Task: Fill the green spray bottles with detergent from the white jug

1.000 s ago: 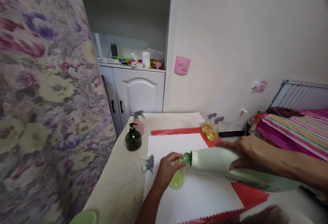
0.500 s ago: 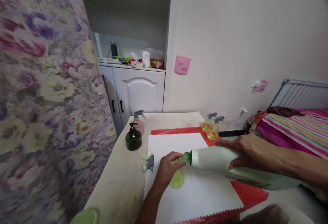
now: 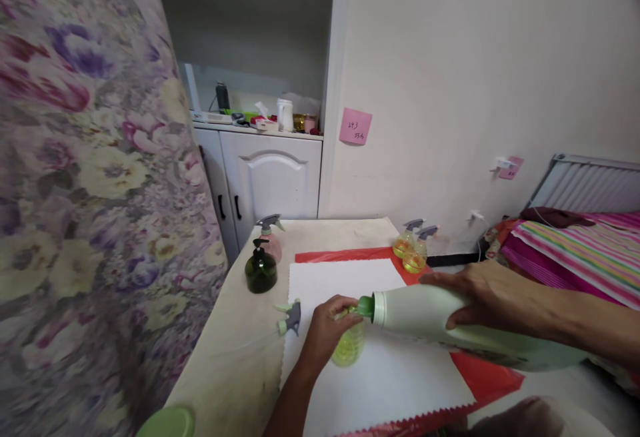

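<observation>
My left hand (image 3: 334, 320) is closed around the neck of a small clear spray bottle (image 3: 349, 349) with yellow-green liquid inside, standing on a white sheet (image 3: 390, 384). A large pale green detergent bottle (image 3: 415, 314) lies tilted almost level in my right hand (image 3: 493, 297). Its green spout (image 3: 365, 307) meets the small bottle's mouth, which my left fingers partly hide. To the left of my left hand, a grey and green spray head (image 3: 290, 318) with a thin clear tube rests on the table.
A dark green pump bottle (image 3: 261, 272) and a pink spray bottle (image 3: 271, 245) stand at the back left. Two spray bottles with yellow liquid, the nearer one (image 3: 415, 262) included, stand at the back right. A green cap (image 3: 167, 422) lies front left. Red sheeting (image 3: 487, 380) shows beneath the white sheet.
The liquid in the small bottle appears slightly higher. Both hands and the large bottle hold almost the same position.
</observation>
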The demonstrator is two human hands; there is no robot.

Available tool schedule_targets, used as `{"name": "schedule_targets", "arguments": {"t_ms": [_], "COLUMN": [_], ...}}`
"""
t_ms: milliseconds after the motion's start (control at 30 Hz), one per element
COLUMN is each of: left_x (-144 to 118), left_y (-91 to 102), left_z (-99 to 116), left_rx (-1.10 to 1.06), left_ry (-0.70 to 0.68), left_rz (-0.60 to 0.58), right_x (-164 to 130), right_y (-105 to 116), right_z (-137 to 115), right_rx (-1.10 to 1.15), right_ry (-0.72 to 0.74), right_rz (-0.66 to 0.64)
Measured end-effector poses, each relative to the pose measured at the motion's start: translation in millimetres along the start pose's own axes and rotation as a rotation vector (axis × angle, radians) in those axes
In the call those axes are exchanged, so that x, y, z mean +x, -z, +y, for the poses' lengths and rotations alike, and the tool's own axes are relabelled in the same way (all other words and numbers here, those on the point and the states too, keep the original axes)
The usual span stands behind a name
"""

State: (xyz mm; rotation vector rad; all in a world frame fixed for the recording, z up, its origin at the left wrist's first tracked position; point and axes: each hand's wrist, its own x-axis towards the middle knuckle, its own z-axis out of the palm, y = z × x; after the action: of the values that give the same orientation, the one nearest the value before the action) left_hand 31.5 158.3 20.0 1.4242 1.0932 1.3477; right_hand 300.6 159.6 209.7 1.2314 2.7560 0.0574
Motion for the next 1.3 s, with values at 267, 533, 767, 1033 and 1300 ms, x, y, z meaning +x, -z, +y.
{"name": "schedule_targets", "arguments": {"t_ms": [267,533,767,1033,1300], "left_x": [0.9,1.0,0.6,1.6,1.7], "left_y": [-0.1,-0.8,-1.1,-0.8,-1.6], "left_z": [1.4,2.6,4.2,2.6,6.1], "left_rx": [-0.002,-0.001,0.015,0.019,-0.013], "left_ry": [0.004,0.011,0.012,0.011,0.025], "left_rz": [0.011,0.006,0.011,0.018,0.012], "right_x": [0.5,0.0,-0.1,-0.4,-1.3], "right_y": [6.5,6.7,5.0,0.4,0.4], "right_z": [-5.0,-5.8,-3.0,0.4,1.4], "right_rx": [0.024,0.029,0.03,0.025,0.019], "right_ry": [-0.024,-0.014,0.001,0.029,0.018], "right_rz": [-0.032,-0.036,-0.014,0.041,0.021]}}
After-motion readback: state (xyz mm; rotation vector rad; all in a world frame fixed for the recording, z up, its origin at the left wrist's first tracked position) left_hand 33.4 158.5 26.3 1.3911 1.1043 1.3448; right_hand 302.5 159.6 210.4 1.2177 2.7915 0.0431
